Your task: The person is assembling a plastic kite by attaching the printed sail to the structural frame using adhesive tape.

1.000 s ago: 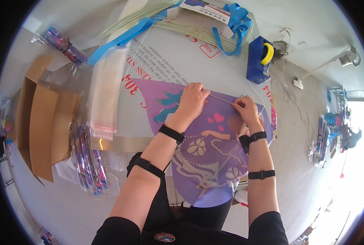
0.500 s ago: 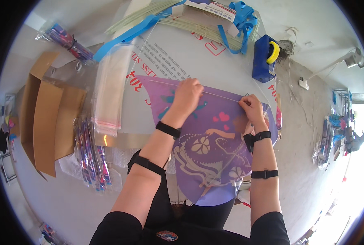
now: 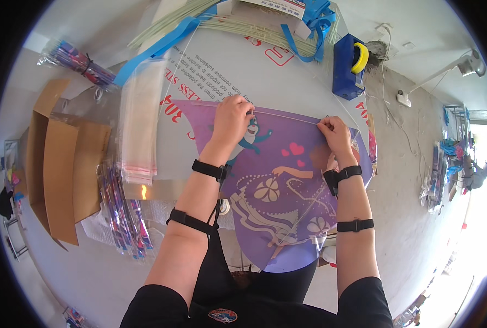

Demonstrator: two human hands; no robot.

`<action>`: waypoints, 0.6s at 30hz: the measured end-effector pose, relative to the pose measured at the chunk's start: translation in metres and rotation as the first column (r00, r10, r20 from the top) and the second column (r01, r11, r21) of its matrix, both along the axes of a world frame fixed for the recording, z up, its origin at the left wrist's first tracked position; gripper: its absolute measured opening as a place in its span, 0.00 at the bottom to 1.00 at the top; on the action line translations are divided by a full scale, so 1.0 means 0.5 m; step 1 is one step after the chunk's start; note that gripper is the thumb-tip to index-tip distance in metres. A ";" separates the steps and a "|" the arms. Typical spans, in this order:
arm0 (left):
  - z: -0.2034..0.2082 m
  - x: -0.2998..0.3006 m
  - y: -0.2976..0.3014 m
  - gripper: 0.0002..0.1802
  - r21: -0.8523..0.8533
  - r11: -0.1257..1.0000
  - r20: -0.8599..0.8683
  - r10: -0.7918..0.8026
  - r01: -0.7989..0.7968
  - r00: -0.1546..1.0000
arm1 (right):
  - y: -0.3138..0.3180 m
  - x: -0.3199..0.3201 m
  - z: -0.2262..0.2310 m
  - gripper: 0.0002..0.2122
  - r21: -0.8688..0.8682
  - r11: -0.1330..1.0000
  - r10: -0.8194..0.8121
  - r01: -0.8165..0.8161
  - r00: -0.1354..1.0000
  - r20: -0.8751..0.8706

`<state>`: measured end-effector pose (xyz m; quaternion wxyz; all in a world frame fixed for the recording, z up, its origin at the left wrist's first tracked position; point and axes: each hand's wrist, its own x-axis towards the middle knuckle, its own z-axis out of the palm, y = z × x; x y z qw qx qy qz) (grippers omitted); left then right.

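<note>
A purple kite (image 3: 265, 218) with printed hearts, a teal animal and a white-patterned skirt spreads from the worktable down over my lap. A thin pale rod (image 3: 287, 116) runs along its far edge, and another crosses its lower right part. My left hand (image 3: 231, 123) is closed on that far edge, thumb and fingers pinched around the rod and cloth left of the middle. Farther right, my right hand (image 3: 335, 136) pinches the same edge near the right corner. Its curled fingers hide part of the print. Black straps circle both forearms.
Clear plastic bags (image 3: 139, 126) lie on the metal-sheet table (image 3: 243, 71). Behind them are pale thin rods (image 3: 243, 27) and blue ribbon (image 3: 161, 49). A blue tape dispenser (image 3: 346, 76) stands far right. An open cardboard box (image 3: 63, 164) and bagged wares (image 3: 120, 210) are at left.
My left hand has slid left along the kite's far edge, uncovering more of the teal animal. My right hand keeps its pinch near the right corner. The view has shifted slightly.
</note>
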<state>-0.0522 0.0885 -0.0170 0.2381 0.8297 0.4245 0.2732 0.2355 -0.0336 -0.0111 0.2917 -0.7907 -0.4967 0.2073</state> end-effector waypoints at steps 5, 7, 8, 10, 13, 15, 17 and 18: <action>-0.002 0.010 -0.004 0.07 0.023 0.999 -0.009 -0.037 0.037 0.999 | 0.000 0.004 0.000 0.06 0.003 1.000 -0.024 0.024 1.000 -0.012; -0.003 0.012 -0.004 0.07 -0.013 1.000 -0.008 -0.021 0.021 1.000 | 0.000 0.004 0.000 0.06 0.013 1.000 -0.026 0.026 0.999 -0.019; -0.004 0.013 -0.004 0.08 -0.049 0.999 -0.006 -0.003 0.002 1.000 | 0.001 0.005 0.001 0.06 0.012 1.000 -0.014 0.014 1.000 -0.005; -0.002 0.014 -0.004 0.08 -0.032 0.999 -0.013 -0.003 0.003 1.000 | 0.001 0.004 0.003 0.06 0.012 1.000 -0.001 0.001 1.000 0.008; -0.003 0.012 -0.003 0.08 -0.018 1.000 -0.014 0.000 -0.001 1.000 | 0.005 0.000 0.005 0.06 0.005 1.000 -0.004 0.004 1.000 0.007; -0.001 0.009 -0.002 0.08 -0.019 1.000 -0.011 0.011 -0.011 1.000 | 0.007 -0.002 0.006 0.06 0.030 1.000 0.004 -0.004 1.000 0.000; 0.003 0.015 -0.005 0.09 0.084 0.996 0.035 -0.002 -0.001 0.999 | 0.005 -0.001 0.012 0.06 0.018 1.000 0.005 -0.006 1.000 0.014; 0.001 0.014 -0.005 0.09 0.088 0.996 0.028 0.013 -0.016 1.000 | 0.003 -0.001 0.013 0.06 0.006 1.000 -0.001 0.001 0.999 0.032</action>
